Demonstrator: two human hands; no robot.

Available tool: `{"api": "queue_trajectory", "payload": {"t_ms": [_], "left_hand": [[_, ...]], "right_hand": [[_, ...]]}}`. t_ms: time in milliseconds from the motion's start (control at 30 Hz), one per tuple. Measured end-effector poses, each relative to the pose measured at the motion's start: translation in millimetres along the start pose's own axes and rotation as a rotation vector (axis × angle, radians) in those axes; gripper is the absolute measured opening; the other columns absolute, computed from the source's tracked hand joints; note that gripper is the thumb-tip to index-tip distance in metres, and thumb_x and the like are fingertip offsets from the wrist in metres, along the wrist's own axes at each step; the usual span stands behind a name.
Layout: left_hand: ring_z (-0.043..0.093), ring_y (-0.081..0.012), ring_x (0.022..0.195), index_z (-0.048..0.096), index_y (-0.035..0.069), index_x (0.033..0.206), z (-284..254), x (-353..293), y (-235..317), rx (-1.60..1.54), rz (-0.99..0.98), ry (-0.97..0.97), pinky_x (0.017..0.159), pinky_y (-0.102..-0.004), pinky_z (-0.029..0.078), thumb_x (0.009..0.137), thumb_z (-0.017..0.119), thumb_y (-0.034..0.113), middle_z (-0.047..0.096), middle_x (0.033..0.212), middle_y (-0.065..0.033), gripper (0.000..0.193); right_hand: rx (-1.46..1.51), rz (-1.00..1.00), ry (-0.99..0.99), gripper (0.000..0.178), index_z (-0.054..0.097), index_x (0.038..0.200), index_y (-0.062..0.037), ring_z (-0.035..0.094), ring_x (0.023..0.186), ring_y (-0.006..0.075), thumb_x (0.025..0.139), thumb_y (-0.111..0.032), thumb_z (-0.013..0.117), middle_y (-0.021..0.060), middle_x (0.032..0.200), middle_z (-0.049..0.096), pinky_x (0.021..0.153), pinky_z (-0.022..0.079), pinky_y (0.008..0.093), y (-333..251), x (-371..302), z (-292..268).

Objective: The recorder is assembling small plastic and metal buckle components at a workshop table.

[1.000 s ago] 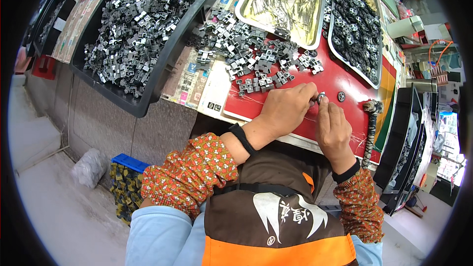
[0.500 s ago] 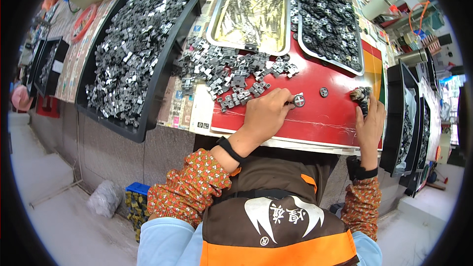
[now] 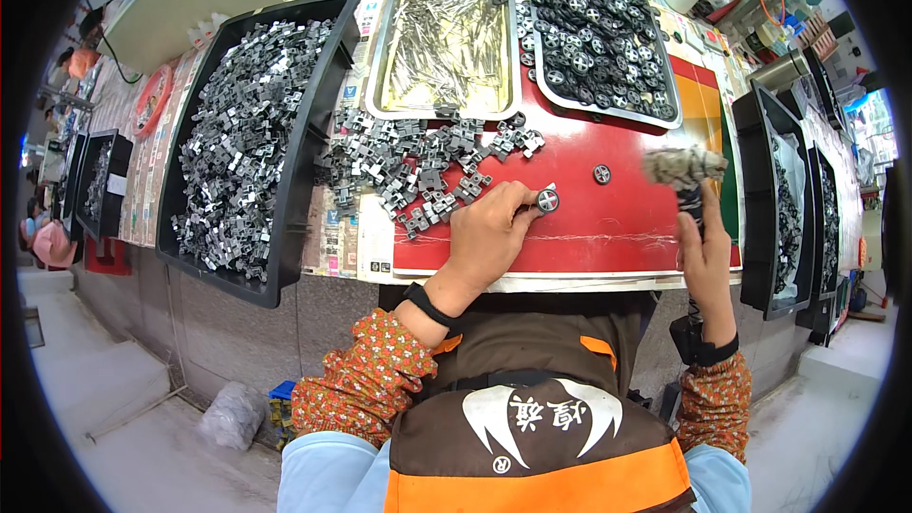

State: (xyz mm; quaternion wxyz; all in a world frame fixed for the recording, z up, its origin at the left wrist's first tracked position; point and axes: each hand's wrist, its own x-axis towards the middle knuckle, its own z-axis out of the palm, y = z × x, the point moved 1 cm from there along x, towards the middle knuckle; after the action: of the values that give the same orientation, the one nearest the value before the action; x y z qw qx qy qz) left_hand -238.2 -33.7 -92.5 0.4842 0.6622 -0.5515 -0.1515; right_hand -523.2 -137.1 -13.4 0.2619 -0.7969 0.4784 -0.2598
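Workshop tabletop (image 3: 351, 252): a red sheet (image 3: 570, 242) is lying along the front edge.
Black bin (image 3: 302, 180): it is jutting over that edge, holding gray clips (image 3: 237, 133).
Left hand (image 3: 489, 233): thumb and fingertips, nearly together, are pinching a black wheel (image 3: 547, 199) near the front edge.
Loose wheel (image 3: 601, 174): it is lying flat, farther back.
Right hand (image 3: 708, 261): fingers are gripping a hammer (image 3: 684, 168), head blurred, near the right front corner.

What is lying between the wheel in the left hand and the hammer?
In the head view, one loose wheel lies on the red board between the held wheel and the hammer.
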Motion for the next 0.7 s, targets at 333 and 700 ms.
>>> {"api": "queue_trajectory", "payload": {"t_ms": [333, 700], "left_hand": [[0.072, -0.0243, 0.071, 0.069, 0.007, 0.095, -0.3, 2.2, 0.8, 0.000, -0.019, -0.004, 0.062, -0.0334, 0.054, 0.082, 0.084, 0.007, 0.072, 0.085, -0.0079, 0.019], [0.070, -0.0229, 0.068, 0.069, 0.007, 0.093, -0.4, 0.5, -1.7, 0.014, -0.011, 0.014, 0.059, -0.0330, 0.052, 0.083, 0.083, 0.007, 0.071, 0.084, -0.0066, 0.017]], "right_hand": [[-0.180, -0.413, -0.187, 0.077, 0.045, 0.160, -0.0140, 0.066, 0.072, 0.0337, 0.089, -0.004, 0.075, 0.0136, 0.086, 0.058, 0.064, 0.055, 0.0440, -76.9, 1.0, 43.2], [-0.057, -0.496, -0.014, 0.068, 0.053, 0.151, -0.0018, 0.070, 0.079, 0.0355, 0.086, 0.008, 0.072, 0.0188, 0.099, 0.066, 0.068, 0.056, 0.0408, -95.2, 18.0, 20.0]]}}
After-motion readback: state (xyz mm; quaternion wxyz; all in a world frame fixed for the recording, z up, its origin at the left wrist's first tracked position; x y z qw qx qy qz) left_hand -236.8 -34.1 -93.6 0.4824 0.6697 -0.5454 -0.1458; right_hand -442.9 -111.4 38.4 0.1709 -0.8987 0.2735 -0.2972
